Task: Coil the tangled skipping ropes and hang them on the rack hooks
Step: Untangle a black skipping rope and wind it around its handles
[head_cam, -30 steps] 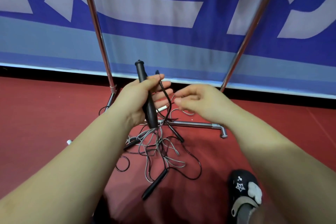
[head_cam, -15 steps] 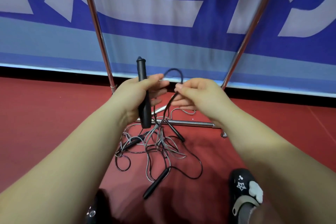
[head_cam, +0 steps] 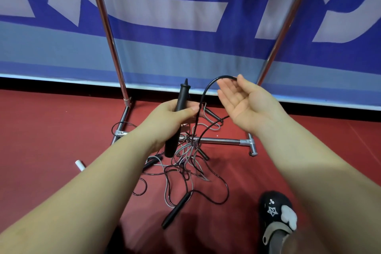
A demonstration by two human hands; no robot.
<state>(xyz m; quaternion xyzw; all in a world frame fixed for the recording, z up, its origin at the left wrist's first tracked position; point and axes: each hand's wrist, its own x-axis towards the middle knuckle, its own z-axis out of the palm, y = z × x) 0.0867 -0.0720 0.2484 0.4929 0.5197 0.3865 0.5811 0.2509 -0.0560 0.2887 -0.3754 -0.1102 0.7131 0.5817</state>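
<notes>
Head view. The left hand point(head_cam: 175, 115) is closed around a black rope handle point(head_cam: 177, 118), gripping it at mid-length; the handle stands tilted, its tip pointing up and away and its lower end hanging below the palm. The thumb presses the black rope point(head_cam: 203, 99) against the handle. From that point the rope arcs upward and to the right and ends at the right hand point(head_cam: 247, 105), which is spread wide, palm up, with the rope passing over the fingertips point(head_cam: 228, 84); the fingers do not close on it.

Below both hands, the tangled ropes point(head_cam: 185, 163) lie on the red floor point(head_cam: 51, 140) in a loose heap of black and grey cords. Some cords rise from the heap toward the left hand. A second black handle point(head_cam: 176, 210) lies at the near edge of the heap, and another dark handle point(head_cam: 151, 163) lies at its left side.

The heap overlaps the chrome base bar point(head_cam: 222, 141) of the rack. Two chrome uprights point(head_cam: 107, 33) rise from the base, one left and one right, in front of a blue and white banner point(head_cam: 185, 6). No hooks are in frame.

Bare floor extends left and right of the heap. A small white cylinder point(head_cam: 80, 164) lies to the left. A dark shoe point(head_cam: 276, 212) stands near right, apart from the ropes.
</notes>
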